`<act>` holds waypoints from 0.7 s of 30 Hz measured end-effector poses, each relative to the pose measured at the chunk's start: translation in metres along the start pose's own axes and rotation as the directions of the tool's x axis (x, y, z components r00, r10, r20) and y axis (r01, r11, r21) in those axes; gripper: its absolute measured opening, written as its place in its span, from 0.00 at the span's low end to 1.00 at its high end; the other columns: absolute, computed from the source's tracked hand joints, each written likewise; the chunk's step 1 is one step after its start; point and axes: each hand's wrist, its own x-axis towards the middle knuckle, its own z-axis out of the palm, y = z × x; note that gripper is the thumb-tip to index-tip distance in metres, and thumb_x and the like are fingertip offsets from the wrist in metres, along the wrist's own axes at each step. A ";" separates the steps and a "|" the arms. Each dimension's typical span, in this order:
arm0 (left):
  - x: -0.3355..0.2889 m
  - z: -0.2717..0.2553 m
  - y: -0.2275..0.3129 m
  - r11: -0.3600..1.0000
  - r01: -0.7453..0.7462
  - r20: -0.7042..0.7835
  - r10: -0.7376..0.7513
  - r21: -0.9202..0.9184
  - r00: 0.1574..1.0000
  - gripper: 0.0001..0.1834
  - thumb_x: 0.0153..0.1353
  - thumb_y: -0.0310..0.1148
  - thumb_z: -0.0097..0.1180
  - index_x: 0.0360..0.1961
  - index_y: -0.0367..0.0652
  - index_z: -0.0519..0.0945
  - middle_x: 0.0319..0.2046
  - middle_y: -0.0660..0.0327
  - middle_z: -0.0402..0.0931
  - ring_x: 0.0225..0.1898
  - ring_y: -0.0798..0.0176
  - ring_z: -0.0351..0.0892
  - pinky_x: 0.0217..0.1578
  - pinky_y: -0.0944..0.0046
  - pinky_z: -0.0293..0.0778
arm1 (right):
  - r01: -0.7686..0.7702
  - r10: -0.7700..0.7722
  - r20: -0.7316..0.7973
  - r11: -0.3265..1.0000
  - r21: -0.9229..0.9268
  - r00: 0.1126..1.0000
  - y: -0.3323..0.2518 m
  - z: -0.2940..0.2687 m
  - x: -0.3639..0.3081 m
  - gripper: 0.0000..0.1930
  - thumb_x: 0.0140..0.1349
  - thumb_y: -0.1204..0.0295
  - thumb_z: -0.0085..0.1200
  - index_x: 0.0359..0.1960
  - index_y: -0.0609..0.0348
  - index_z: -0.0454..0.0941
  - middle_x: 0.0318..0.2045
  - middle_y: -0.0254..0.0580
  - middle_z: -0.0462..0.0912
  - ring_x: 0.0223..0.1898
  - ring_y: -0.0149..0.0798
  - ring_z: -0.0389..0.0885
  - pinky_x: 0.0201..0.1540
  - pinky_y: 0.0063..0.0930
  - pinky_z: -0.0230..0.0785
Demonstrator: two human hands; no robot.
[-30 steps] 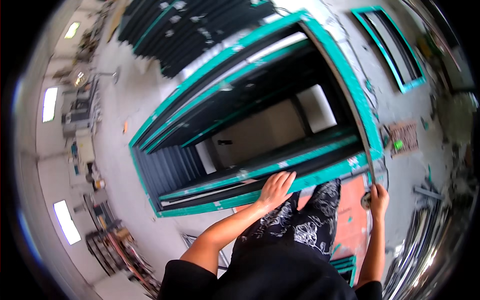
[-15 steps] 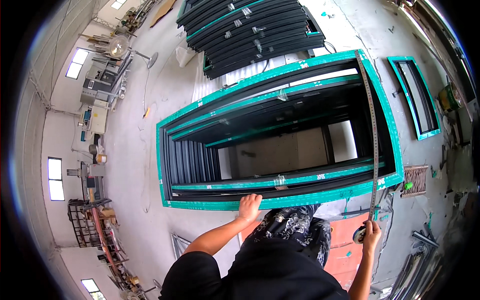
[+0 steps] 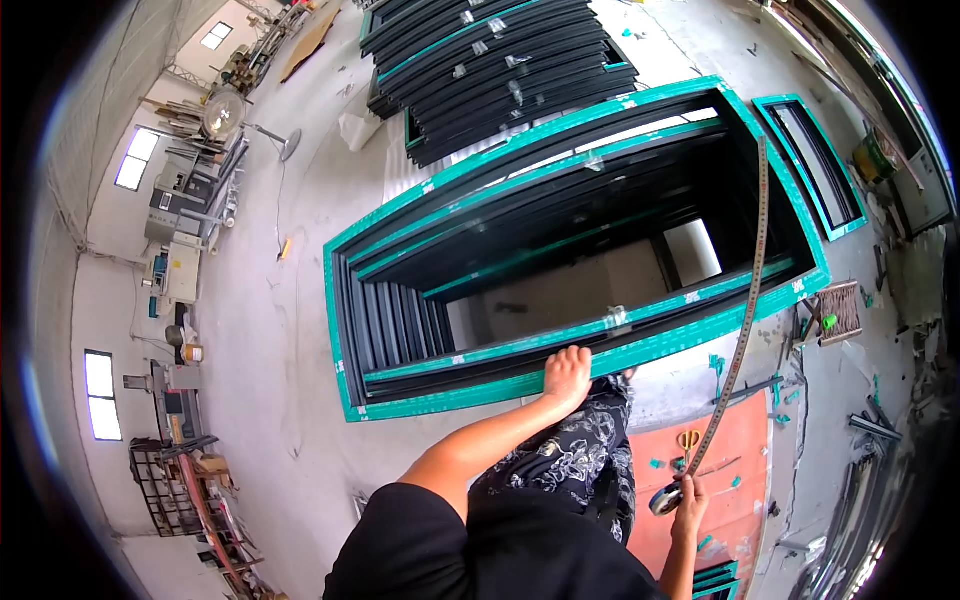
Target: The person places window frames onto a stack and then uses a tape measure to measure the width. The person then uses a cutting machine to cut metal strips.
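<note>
A large stack of black rectangular window frames, the top one edged with green protective film [image 3: 470,394], lies in front of me. My left hand [image 3: 569,378] is closed over the near edge of that top frame, fingers curled onto its rim. Lower right, my right hand [image 3: 690,503] grips the case of a tape measure [image 3: 664,499]. Its long steel blade [image 3: 748,318] is drawn out and slants up across the right part of the frame. The blade's tip lies over the dark inside of the frame, short of the far green rim.
Behind stands another pile of black frames [image 3: 500,85]. A smaller green-edged frame [image 3: 815,165] lies at the right. Gold-handled scissors [image 3: 688,440] rest on an orange board [image 3: 735,440] beside my legs. Metal profiles [image 3: 845,530] lie lower right; a fan [image 3: 225,115] and machines line the left wall.
The blade's tip has come off the far rim. My right hand has moved left and down with the tape measure. My left hand has slid rightward along the near edge.
</note>
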 end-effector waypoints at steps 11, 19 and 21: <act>-0.067 -0.023 -0.142 0.864 -0.162 -0.183 0.083 -0.477 0.980 0.26 0.54 0.39 0.60 0.51 0.38 0.71 0.47 0.50 0.72 0.50 0.46 0.73 0.48 0.50 0.70 | -0.072 0.074 0.216 0.997 -0.017 0.974 0.058 0.167 -0.101 0.12 0.66 0.66 0.50 0.33 0.62 0.80 0.23 0.27 0.75 0.25 0.22 0.67 0.29 0.18 0.56; -0.219 -0.037 -0.485 0.948 0.256 -0.474 -0.316 -0.188 0.822 0.25 0.47 0.34 0.65 0.46 0.39 0.71 0.47 0.52 0.70 0.51 0.48 0.70 0.49 0.49 0.66 | -0.041 0.096 0.351 0.986 -0.162 0.931 0.161 0.387 -0.198 0.13 0.65 0.65 0.50 0.33 0.61 0.81 0.28 0.29 0.78 0.30 0.26 0.70 0.36 0.20 0.60; -0.248 -0.029 -0.544 0.906 0.379 -0.390 -0.423 -0.188 0.818 0.31 0.48 0.36 0.65 0.52 0.35 0.69 0.50 0.50 0.68 0.52 0.46 0.68 0.52 0.50 0.66 | -0.097 0.168 0.368 0.974 -0.204 0.915 0.184 0.438 -0.231 0.12 0.66 0.65 0.50 0.35 0.61 0.82 0.29 0.29 0.78 0.31 0.24 0.71 0.36 0.19 0.61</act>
